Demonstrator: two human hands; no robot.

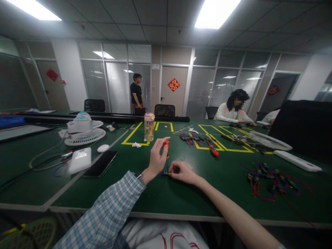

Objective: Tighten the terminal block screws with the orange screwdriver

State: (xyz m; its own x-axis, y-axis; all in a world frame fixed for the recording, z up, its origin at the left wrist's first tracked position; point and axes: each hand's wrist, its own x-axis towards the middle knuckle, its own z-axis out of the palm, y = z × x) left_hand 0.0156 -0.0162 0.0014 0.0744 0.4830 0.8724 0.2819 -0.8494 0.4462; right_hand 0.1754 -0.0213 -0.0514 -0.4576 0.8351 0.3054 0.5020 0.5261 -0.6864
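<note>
My left hand [157, 157] is closed around the orange handle of a screwdriver [166, 144], which stands upright with its thin shaft pointing down. At the shaft's lower end lies a small green connector piece [165, 173] with blue and red wire on the green table [145, 204]. My right hand [181, 172] rests on the table beside it, thumb and forefinger pinched on the connector's right end. The fingers partly hide the connector, so its details are too small to tell.
A pink-lidded bottle [149, 127] stands ahead. Wire bundles [269, 181] lie right, another [190, 139] beyond my hands near a red screwdriver [214, 150]. Left are a phone [101, 164], white power bank [80, 160] and fans [84, 135]. One person sits back right; another stands behind.
</note>
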